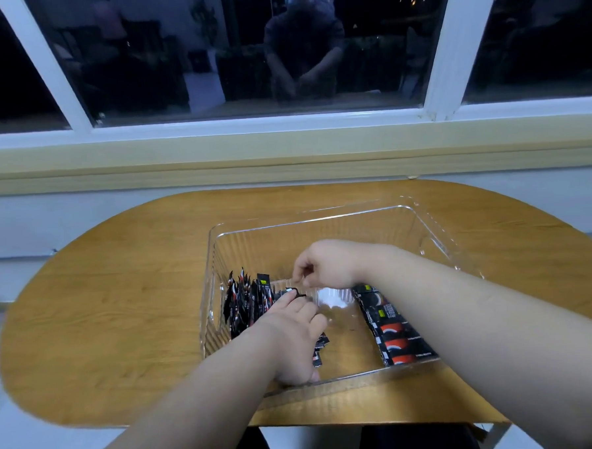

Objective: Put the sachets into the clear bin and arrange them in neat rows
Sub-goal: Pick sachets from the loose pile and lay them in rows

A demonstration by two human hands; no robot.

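A clear ribbed bin (325, 222) stands on the wooden table. Inside it, several black-and-red sachets (245, 300) stand on edge in a bunch at the left wall. A neat overlapping row of sachets (393, 332) lies along the right side. My left hand (290, 338) is inside the bin, fingers laid against the left bunch and curled around some sachets beneath the palm. My right hand (324, 267) hovers over the middle of the bin, fingers curled, thumb and forefinger pinched near a sachet's top edge; I cannot tell whether it holds one.
The oval wooden table (121, 319) stands against a wall under a dark window (244, 55). The bin's far half shows bare floor. Table surface lies open to the left and right of the bin.
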